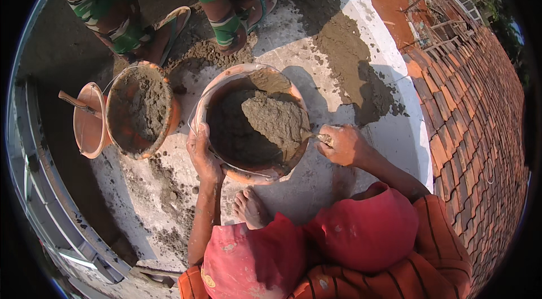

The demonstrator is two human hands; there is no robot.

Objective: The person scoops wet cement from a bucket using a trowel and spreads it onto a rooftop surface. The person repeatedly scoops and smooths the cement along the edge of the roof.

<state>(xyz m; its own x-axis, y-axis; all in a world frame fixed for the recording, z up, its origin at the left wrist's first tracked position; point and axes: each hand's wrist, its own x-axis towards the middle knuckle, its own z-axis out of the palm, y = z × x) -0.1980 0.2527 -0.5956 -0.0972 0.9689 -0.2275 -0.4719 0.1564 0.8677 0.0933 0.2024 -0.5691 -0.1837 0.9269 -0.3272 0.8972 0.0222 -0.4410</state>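
An orange bucket (293, 81) of wet grey mortar stands in front of me, its rim smeared with cement. My left hand (203, 152) grips the near left side of its rim. In my right hand (341, 144), at the right edge of the bucket, is the handle of a trowel (310, 136). A thick heap of mortar (274, 118) covers the trowel's blade over the bucket, so the blade itself is hidden. More mortar lies deeper inside, in shadow.
Left of it stand a second mortar-filled bucket (174, 115) and a smaller orange pail (84, 140) with a wooden-handled tool. A person in sandals (175, 25) is opposite. Spilled mortar (347, 50) lies along the white ledge (409, 112); roof tiles (474, 146) slope beyond.
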